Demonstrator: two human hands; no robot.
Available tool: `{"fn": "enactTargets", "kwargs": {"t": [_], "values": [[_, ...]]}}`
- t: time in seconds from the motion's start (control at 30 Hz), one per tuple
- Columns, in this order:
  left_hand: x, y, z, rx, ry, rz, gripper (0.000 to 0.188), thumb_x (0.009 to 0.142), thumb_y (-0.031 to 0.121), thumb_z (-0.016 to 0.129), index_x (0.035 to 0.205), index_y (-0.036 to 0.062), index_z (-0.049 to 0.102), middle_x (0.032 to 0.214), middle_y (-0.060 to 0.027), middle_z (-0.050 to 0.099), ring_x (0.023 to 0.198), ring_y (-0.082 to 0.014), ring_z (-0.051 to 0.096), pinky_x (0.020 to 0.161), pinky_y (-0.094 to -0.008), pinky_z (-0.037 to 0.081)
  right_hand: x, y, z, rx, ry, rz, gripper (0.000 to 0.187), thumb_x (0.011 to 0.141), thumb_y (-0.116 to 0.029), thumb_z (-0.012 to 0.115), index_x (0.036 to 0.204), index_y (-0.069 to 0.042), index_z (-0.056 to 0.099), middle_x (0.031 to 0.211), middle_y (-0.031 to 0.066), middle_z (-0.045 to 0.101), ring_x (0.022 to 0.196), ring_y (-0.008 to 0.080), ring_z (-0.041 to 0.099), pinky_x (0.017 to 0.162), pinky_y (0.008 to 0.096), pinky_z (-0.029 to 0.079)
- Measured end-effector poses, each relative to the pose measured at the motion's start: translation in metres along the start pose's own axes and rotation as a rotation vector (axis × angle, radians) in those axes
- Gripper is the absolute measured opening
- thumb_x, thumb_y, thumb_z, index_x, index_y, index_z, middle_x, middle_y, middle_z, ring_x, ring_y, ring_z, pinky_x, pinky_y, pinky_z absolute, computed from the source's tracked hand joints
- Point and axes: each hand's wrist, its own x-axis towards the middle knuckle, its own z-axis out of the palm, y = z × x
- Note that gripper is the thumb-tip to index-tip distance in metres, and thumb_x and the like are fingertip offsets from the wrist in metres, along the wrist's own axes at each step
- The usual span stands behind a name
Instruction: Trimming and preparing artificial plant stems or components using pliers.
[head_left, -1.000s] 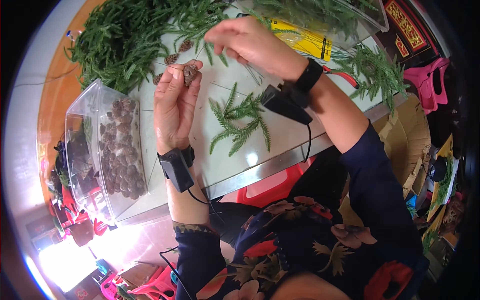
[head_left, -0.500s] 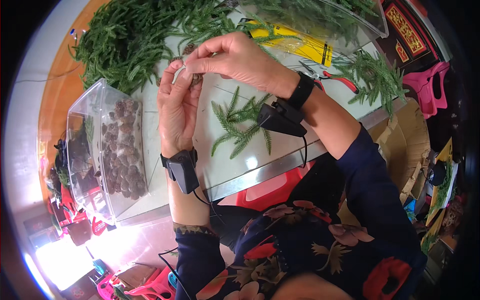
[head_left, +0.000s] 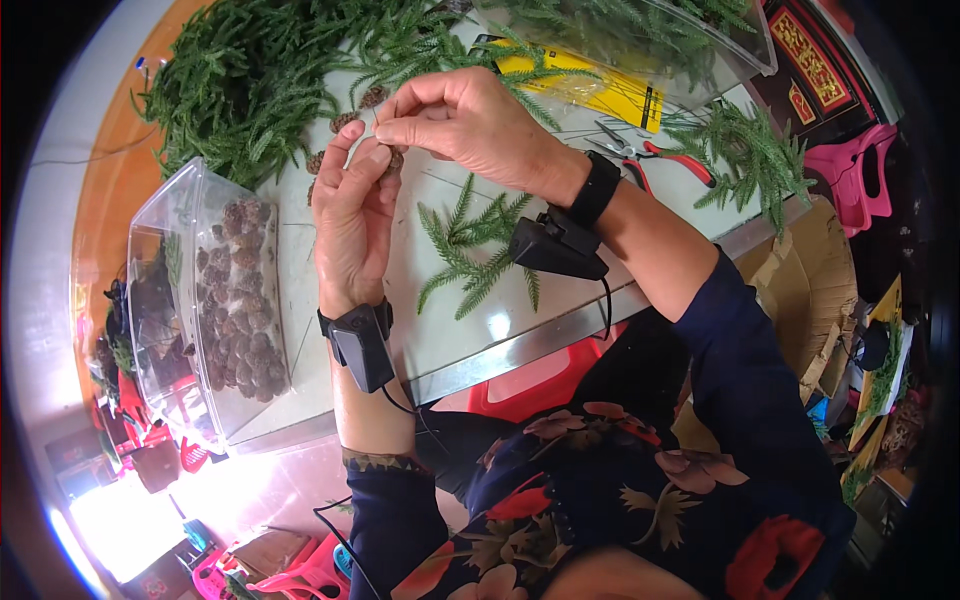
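Above the table, my left hand is closed around a brown pine cone, mostly hidden behind the fingers. My right hand meets it from the right, thumb and forefinger pinching a thin wire that barely shows at the fingertips. More pine cones lie on the table just beyond the hands. A green artificial pine sprig rests on the white tabletop below my right wrist.
At the left stands a clear plastic bin with many pine cones. Greenery is heaped at the far left, with another clear bin of sprigs far right. Red-handled pliers lie near a yellow package. A pine bunch sits at the right edge.
My right fingertips have drawn slightly right, away from the left forefinger, and the wire shows more. The left hand keeps hold of the pine cone. The view has shifted a little.
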Motion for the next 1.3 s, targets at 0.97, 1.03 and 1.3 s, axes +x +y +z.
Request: {"fn": "enactTargets", "kwargs": {"t": [0.97,1.03,1.3], "values": [[-0.006,0.009,0.003,-0.107,-0.187,-0.204,0.017,0.093,0.014,0.045,0.098,-0.0011,0.051,0.075,0.0003,0.040,0.060,-0.0071,0.031,0.051,-0.0204,0.027,0.002,-0.008,-0.013,-0.070,-0.114,-0.082,0.021,0.083,-0.002,0.069,0.104,-0.002,0.067,0.096,0.0032,0.067,0.081,0.0070,0.060,0.069,0.0199,0.049],[-0.006,0.008,0.003,-0.098,-0.182,-0.202,0.017,0.093,0.014,0.045,0.098,-0.0013,0.051,0.075,0.0004,0.040,0.060,-0.0071,0.031,0.051,-0.0202,0.027,0.004,-0.002,-0.013,-0.174,-0.097,-0.178,0.019,0.082,-0.002,0.069,0.101,-0.003,0.068,0.098,0.0036,0.066,0.081,0.0074,0.060,0.069,0.0203,0.049],[-0.004,0.008,-0.003,-0.091,-0.158,-0.264,0.019,0.093,0.015,0.046,0.099,-0.0023,0.052,0.074,0.0008,0.040,0.060,-0.0072,0.031,0.050,-0.0197,0.026,0.008,0.006,-0.019,-0.556,-0.094,-0.502,0.015,0.080,-0.003,0.069,0.094,-0.006,0.070,0.105,0.0044,0.062,0.081,0.0137,0.062,0.068,0.0249,0.050]]}}
